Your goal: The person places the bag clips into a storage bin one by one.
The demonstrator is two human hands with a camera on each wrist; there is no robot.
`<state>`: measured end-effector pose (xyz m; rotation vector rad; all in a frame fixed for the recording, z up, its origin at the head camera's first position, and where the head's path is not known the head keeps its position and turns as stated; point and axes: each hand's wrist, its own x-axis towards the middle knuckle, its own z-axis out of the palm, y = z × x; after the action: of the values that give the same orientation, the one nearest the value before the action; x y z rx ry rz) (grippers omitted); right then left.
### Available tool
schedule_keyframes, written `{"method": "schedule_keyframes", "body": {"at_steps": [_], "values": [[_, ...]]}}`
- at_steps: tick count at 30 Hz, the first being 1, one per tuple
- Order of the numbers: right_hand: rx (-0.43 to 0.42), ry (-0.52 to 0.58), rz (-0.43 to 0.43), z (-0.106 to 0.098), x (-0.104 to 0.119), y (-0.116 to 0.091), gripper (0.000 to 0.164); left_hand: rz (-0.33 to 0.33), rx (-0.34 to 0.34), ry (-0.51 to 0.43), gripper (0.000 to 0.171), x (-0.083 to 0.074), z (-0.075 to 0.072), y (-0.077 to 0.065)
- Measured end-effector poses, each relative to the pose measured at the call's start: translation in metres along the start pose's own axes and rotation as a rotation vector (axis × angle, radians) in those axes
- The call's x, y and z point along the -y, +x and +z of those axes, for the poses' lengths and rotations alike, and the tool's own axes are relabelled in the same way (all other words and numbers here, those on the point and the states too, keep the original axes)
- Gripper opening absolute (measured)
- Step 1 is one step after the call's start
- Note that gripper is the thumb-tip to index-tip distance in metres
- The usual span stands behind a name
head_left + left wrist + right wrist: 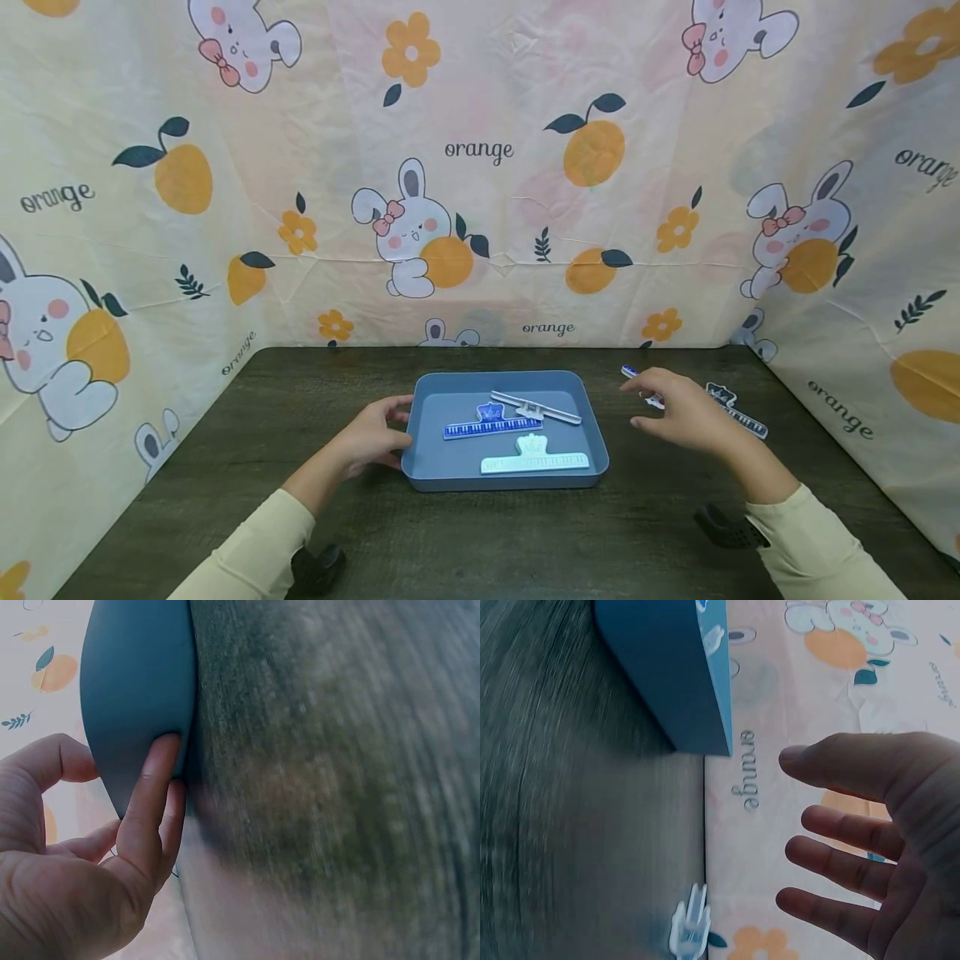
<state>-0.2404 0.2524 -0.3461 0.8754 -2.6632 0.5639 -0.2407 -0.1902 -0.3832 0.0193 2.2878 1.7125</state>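
On the dark table stands a blue-grey tray (450,477) with three long-jawed clips lying in it: a blue clip (491,428), a whitish clip (557,412) and a mint-green clip (535,462). My left hand (378,433) holds the tray at its left side; in the left wrist view its fingers (142,810) lie against the outer wall. To the right of the tray my right hand (686,412) hovers with fingers spread and holds nothing. Beneath it lies another blue clip (628,372), mostly hidden by the hand. A black-and-white clip (742,417) lies beyond the hand, partly covered.
A patterned cloth (480,200) with rabbits and oranges hangs behind the table and along both sides. The wooden table top (525,550) extends in front of the tray. A dark strap-like device (727,527) sits at the right wrist, another (317,571) at the left.
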Motion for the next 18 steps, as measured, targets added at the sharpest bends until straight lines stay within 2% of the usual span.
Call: {"method": "schedule_keyframes", "body": {"at_steps": [9, 18], "values": [[0.020, -0.046, 0.073, 0.002, -0.023, -0.005, 0.033, 0.000, 0.003, -0.007, 0.077, 0.001, 0.000, 0.000], [0.027, -0.042, 0.132, 0.007, -0.040, -0.004, 0.032, -0.003, -0.011, -0.002, 0.077, 0.000, 0.001, -0.001]]}}
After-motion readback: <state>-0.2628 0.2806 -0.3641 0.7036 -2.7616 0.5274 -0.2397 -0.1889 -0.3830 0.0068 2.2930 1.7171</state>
